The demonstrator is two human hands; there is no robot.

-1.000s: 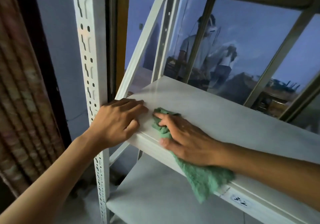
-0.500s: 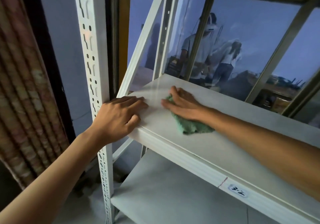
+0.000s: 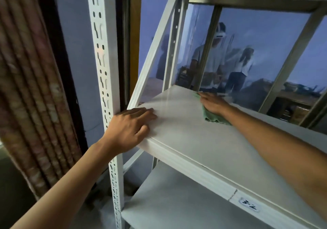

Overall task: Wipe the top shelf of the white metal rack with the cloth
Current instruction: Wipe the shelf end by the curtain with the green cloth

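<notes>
- Behind the white rack (image 3: 104,69), window glass (image 3: 256,51) reflects blurred figures against blue.
- On the shelf (image 3: 203,140), a green cloth (image 3: 212,118) lies bunched toward the shelf's far edge, mostly covered.
- Pressing the cloth flat, the right hand (image 3: 213,103) has its fingers extended, arm stretched across the shelf.
- At the shelf's near left corner, the left hand (image 3: 131,129) rests, fingers loosely spread on top, thumb along the front lip.
- Left of the shelf hangs a patterned curtain (image 3: 26,87).

White metal shelf (image 3: 203,140): green cloth (image 3: 211,118) near rear edge; two hands resting flat; lower shelf (image 3: 169,205) beneath.
</notes>
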